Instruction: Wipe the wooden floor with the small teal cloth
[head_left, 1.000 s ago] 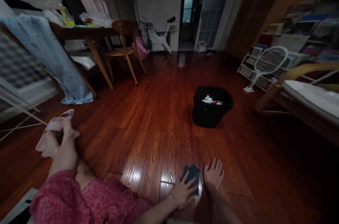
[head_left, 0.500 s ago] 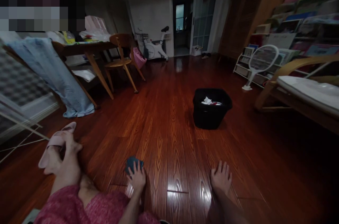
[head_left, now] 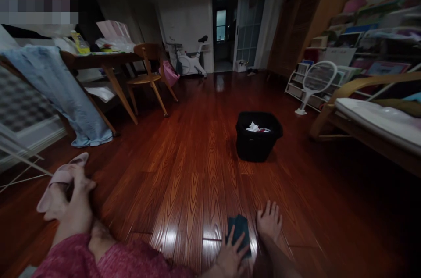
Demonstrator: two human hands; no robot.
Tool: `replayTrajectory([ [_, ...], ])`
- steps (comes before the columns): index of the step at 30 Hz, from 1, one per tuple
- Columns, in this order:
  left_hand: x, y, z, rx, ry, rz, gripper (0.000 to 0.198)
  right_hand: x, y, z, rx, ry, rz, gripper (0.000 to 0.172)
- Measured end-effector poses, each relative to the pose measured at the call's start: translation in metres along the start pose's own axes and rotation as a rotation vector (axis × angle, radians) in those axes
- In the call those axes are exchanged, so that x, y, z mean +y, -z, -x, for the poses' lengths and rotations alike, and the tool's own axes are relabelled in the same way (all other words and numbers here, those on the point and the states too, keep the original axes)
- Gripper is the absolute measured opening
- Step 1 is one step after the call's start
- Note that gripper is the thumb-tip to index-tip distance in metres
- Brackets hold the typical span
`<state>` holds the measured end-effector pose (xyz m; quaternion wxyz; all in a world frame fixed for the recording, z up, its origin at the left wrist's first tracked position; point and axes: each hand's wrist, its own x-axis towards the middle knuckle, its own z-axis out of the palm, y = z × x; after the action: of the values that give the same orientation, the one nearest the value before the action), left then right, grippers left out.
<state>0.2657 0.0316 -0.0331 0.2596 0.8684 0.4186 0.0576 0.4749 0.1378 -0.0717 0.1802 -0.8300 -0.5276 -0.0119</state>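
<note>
Person sits on the floor, legs out. Left hand at bottom centre of the frame lies flat, fingers spread apart, palm down on the near part of a dark teal cloth. It is not clamped on it, just pressing. Right hand is out of frame, so its state can't be told.

The cloth lies flat on the glossy wood, seemingly folded into a small rectangle, just left of the bare right foot. Cloth and foot are close, maybe touching; it's too dark to say.

Handling, as a judgement: the cloth looks soft, light and limp, not fragile. It likely slides easily on the shiny boards under a flat palm. To lift it, pinching the far free edge or a corner seems best, and the folds may fall open if only one layer is grabbed.

Around:
- Left foot in a pink slipper, lower left.
- Black bin with white scraps inside, mid-frame, well apart from the hand.
- Wooden chair beside a cluttered counter, upper left.
- Blue fabric hanging at left.
- Exercise bike at the back wall.
- White racket and cushioned bench on the right.
</note>
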Motion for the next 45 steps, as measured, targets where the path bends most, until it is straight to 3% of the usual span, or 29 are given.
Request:
replayTrajectory([
  [2, -0.004, 0.004, -0.002, -0.030, -0.078, -0.005, 0.062, -0.001, 0.000, 0.000, 0.008, -0.003, 0.009, 0.067],
  [4, -0.021, 0.021, -0.002, -0.008, -0.019, -0.024, 0.059, -0.001, 0.001, 0.000, 0.010, -0.004, 0.014, 0.067],
  [6, -0.048, 0.045, 0.002, 0.063, 0.181, -0.063, 0.057, -0.002, 0.003, -0.001, -0.003, -0.005, 0.014, 0.068],
  [8, -0.079, 0.071, 0.016, 0.158, 0.484, -0.122, 0.055, -0.003, 0.004, -0.001, -0.022, -0.014, 0.013, 0.068],
  [11, -0.126, 0.100, 0.055, 0.316, 0.982, -0.144, 0.053, -0.003, 0.004, -0.001, -0.040, -0.023, 0.006, 0.068],
  [15, -0.169, 0.108, 0.108, 0.580, 1.360, -0.042, 0.056, -0.003, 0.001, -0.002, -0.052, -0.033, -0.003, 0.068],
  [18, -0.176, 0.105, 0.114, 0.624, 1.470, 0.012, 0.058, -0.005, 0.002, -0.002, -0.065, -0.042, 0.001, 0.067],
  [21, -0.159, 0.100, 0.087, 0.501, 1.474, -0.003, 0.062, -0.007, 0.007, -0.002, -0.076, -0.044, 0.021, 0.066],
  [23, -0.137, 0.093, 0.060, 0.384, 1.322, -0.054, 0.061, -0.009, 0.011, -0.002, -0.082, -0.046, 0.038, 0.066],
  [27, -0.075, 0.061, 0.012, 0.180, 0.687, -0.109, 0.060, -0.011, 0.015, 0.000, -0.082, -0.049, 0.072, 0.065],
  [30, -0.028, 0.028, -0.012, 0.034, 0.211, -0.039, 0.061, -0.010, 0.014, 0.000, -0.073, -0.046, 0.084, 0.064],
  [32, -0.006, 0.012, -0.021, -0.046, 0.000, -0.002, 0.059, -0.010, 0.014, 0.000, -0.075, -0.040, 0.078, 0.065],
  [34, 0.004, 0.005, -0.026, -0.078, -0.099, 0.007, 0.058, -0.009, 0.014, 0.000, -0.084, -0.037, 0.069, 0.065],
  [37, -0.009, 0.018, -0.026, -0.076, -0.091, -0.031, 0.061, -0.010, 0.015, 0.001, -0.096, -0.041, 0.073, 0.065],
  [39, -0.033, 0.040, -0.020, -0.041, 0.037, -0.089, 0.060, -0.011, 0.017, 0.001, -0.101, -0.044, 0.091, 0.064],
  [42, -0.082, 0.078, 0.005, 0.089, 0.421, -0.197, 0.055, -0.012, 0.017, 0.001, -0.097, -0.049, 0.103, 0.065],
  [45, -0.137, 0.106, 0.053, 0.232, 0.867, -0.236, 0.052, -0.011, 0.014, 0.000, -0.090, -0.051, 0.083, 0.065],
])
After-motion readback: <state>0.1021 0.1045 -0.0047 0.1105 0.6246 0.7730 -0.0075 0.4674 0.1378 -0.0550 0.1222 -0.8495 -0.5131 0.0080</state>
